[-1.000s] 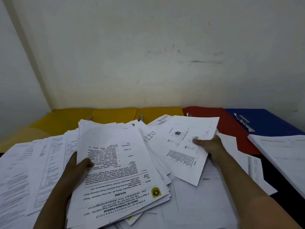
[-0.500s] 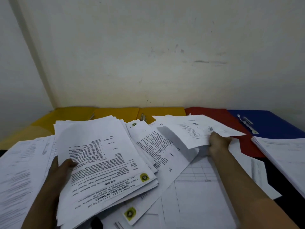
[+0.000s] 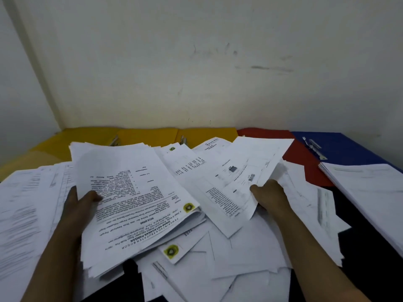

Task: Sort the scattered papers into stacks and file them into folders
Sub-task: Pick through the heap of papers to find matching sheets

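My left hand [image 3: 79, 203] grips a thick stack of printed letters [image 3: 135, 199] by its left edge, thumb on the top sheet, which bears a yellow-and-black crest. My right hand [image 3: 269, 196] pinches a few loose sheets [image 3: 242, 171] lifted at a tilt above the scattered papers [image 3: 235, 258] in the middle of the dark table. Along the wall lie yellow folders [image 3: 150, 136], a red folder [image 3: 303, 158] and a blue folder [image 3: 349, 149] with a metal fastener.
A flat spread of papers [image 3: 24, 205] covers the left of the table. A neat pile of sheets [image 3: 370, 188] lies at the right edge, partly over the blue folder. A white wall stands just behind the folders. Dark tabletop [image 3: 375, 258] shows at the right.
My right hand has drawn its sheets back towards me and tilted them flatter. The stack in my left hand has shifted slightly right and up.
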